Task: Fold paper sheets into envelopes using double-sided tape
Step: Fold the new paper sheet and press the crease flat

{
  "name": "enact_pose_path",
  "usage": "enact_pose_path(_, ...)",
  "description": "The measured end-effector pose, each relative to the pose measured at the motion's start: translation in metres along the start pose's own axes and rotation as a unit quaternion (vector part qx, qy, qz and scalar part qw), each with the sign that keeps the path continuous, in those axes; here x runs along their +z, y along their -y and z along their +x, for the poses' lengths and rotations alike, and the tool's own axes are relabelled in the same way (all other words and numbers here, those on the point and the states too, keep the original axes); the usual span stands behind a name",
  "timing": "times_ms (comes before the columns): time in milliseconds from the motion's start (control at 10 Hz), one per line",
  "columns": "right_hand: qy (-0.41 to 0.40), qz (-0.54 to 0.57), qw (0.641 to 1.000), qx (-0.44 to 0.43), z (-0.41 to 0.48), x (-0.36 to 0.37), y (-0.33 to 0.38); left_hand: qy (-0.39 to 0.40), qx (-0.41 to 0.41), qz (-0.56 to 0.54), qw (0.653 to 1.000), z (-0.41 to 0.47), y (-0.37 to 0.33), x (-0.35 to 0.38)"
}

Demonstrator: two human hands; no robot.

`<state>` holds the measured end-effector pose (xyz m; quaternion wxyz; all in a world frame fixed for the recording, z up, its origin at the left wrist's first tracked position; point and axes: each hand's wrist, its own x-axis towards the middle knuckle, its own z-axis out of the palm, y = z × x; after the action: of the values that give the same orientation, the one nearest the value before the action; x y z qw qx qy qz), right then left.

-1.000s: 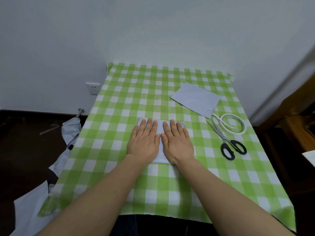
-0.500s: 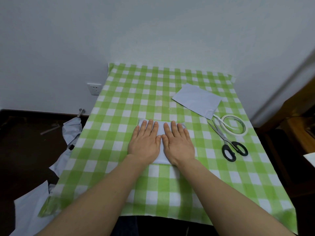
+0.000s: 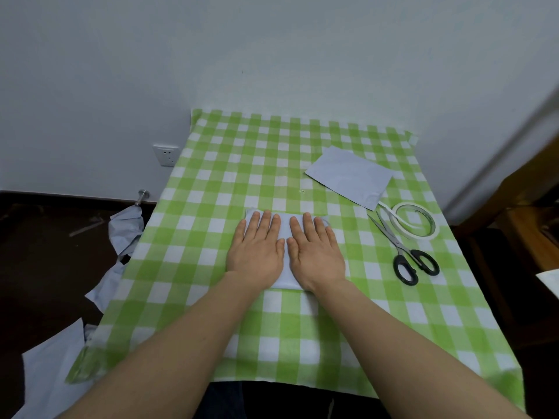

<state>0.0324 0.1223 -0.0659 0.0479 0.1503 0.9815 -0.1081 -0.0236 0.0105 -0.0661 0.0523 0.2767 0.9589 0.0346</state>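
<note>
Both my hands lie flat, fingers straight and together, gripping nothing. My left hand and right hand sit side by side on the folded paper, thumbs almost touching. The paper is in the middle of the table, nearly all of it under my palms. Only its far corners and a strip between my hands show.

I judge this to be the pressing step, bonding the flaps to the tape inside. The main risk is that I cannot see the seam, since my hands hide it. If a flap sits crooked, pressing will fix it that way, and double-sided tape rarely lets go without tearing thin paper.

Uneven weight is another worry. The outer edges past my little fingers get little pressure and could spring open. If I push forward instead of straight down, the paper may skid on the cloth and wrinkle.

The tape has a loose tail near the finished envelope and the scissors. A careless reach there could snag it on either.
</note>
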Motion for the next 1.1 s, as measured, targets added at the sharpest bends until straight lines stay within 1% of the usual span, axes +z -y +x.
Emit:
enact_pose_path(200,0.000,-0.001,1.000,0.000,-0.0002,0.0008,-0.0007,-0.006,0.001,0.017,1.000,-0.0004,-0.0007,-0.0002)
enact_pose_path(800,-0.028,-0.001,1.000,0.000,0.0014,0.0076,-0.0002,-0.012,-0.001,0.017,1.000,0.0000,-0.0004,0.0020)
enact_pose_path(1100,-0.028,-0.003,1.000,0.001,0.0012,0.0081,-0.0006,-0.024,-0.002,0.021,0.999,-0.0015,-0.0007,0.0037)
